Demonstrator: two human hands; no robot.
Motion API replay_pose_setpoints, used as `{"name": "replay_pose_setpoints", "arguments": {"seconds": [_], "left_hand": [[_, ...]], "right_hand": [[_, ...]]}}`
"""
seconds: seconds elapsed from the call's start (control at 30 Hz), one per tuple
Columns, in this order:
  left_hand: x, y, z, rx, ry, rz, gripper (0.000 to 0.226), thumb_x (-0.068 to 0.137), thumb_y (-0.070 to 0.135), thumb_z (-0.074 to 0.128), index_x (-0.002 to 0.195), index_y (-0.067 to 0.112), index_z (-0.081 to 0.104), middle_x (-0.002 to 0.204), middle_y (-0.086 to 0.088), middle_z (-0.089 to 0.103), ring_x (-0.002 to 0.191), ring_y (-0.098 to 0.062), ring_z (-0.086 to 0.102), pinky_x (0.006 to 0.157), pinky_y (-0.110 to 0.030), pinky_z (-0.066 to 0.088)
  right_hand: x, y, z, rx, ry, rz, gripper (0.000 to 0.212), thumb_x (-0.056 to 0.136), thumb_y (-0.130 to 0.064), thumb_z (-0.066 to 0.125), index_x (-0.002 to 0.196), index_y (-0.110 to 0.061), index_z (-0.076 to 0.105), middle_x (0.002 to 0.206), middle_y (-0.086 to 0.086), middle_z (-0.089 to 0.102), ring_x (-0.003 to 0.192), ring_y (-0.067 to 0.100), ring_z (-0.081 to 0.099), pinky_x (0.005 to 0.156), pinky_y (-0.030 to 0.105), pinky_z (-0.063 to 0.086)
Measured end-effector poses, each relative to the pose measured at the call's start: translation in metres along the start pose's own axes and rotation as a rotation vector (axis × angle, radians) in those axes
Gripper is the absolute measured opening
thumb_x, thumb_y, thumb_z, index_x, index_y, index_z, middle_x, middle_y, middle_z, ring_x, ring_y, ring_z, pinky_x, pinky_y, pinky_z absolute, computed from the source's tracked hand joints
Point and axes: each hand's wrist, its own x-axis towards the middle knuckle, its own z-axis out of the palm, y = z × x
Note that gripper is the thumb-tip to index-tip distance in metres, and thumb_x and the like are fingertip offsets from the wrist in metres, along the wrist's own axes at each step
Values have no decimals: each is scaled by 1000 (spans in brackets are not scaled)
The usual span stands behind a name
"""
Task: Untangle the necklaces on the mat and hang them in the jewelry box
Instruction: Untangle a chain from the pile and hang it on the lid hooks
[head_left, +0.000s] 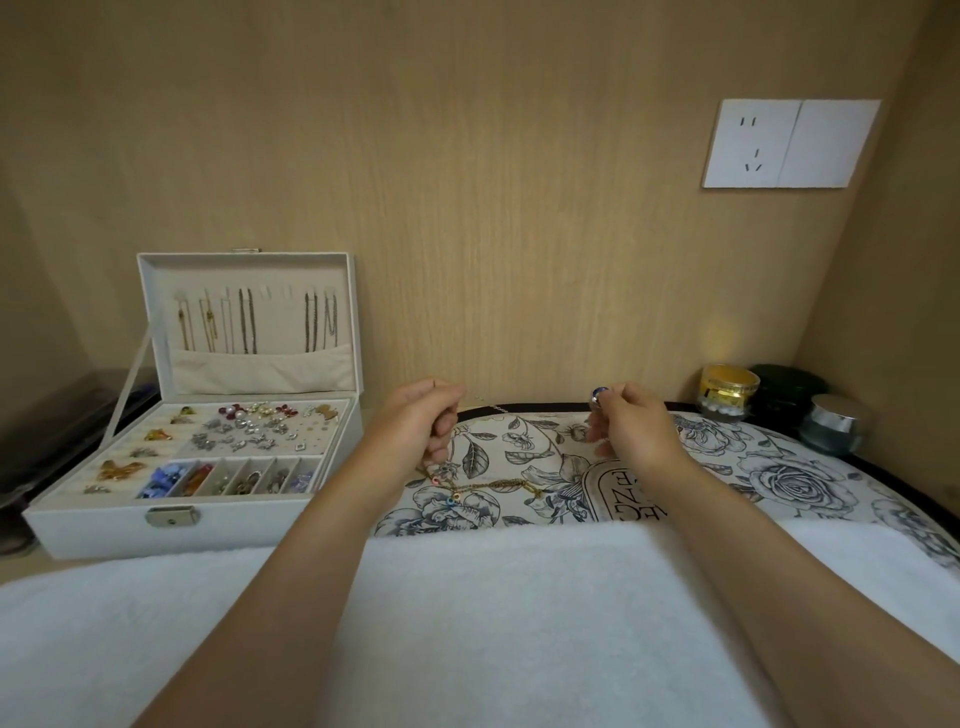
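Note:
A flower-printed mat (779, 478) lies across the desk. On its left part rests a gold necklace (483, 488) with small coloured beads. My left hand (415, 421) is closed above that end, pinching a thin chain that hangs down toward the beads. My right hand (628, 421) is raised over the mat's far edge, fingers pinched on a fine silver chain (493, 408) that runs faintly between both hands. A blue-stone ring sits on its finger. The white jewelry box (104, 525) stands open at the left, several necklaces hanging in its lid (260, 322).
The box's tray holds earrings, brooches and beads. A white towel (493, 613) covers the desk front. Three jars (727, 389) stand at the back right corner. Dark items (62, 415) lie left of the box. A wall socket (789, 143) is high on the right.

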Motion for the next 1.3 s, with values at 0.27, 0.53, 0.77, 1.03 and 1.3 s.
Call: {"name": "replay_pose_setpoints", "arguments": {"seconds": [0.27,0.53,0.77,1.03,1.3], "left_hand": [[-1,1,6,59,57,39,27,98,12,49,75,14,62,58,2,51,49,-12,41,44,-24,32],[-11,5,28,311,-67,84,26,96,17,55,72,18,67,57,3,53,49,-11,43,45,-18,35],[-12,6,27,442,-32,106,33,92,27,59,60,30,65,55,3,52,53,-15,45,56,-30,39],[13,41,6,117,29,38,28,99,13,51,72,10,54,54,0,48,55,-21,48,57,-31,43],[41,87,-30,-138,44,106,24,100,15,47,77,12,54,60,-1,46,56,-17,47,57,-29,40]], "right_hand": [[-2,11,-4,-867,-53,-73,26,95,-26,51,88,-19,75,84,0,73,87,24,66,78,33,54],[-27,-17,16,-20,-504,-249,47,93,3,53,133,-20,62,125,-1,70,110,6,64,96,24,45],[-34,-28,18,-1,-483,-262,20,99,-23,61,91,-12,76,60,0,52,51,11,42,58,29,46],[-13,-48,20,33,-303,-260,35,106,-19,42,74,-17,58,55,-7,42,44,5,33,43,17,28],[12,-112,43,-83,-266,-387,30,100,-31,57,74,-18,66,62,-18,54,54,-5,46,61,19,37]]}}
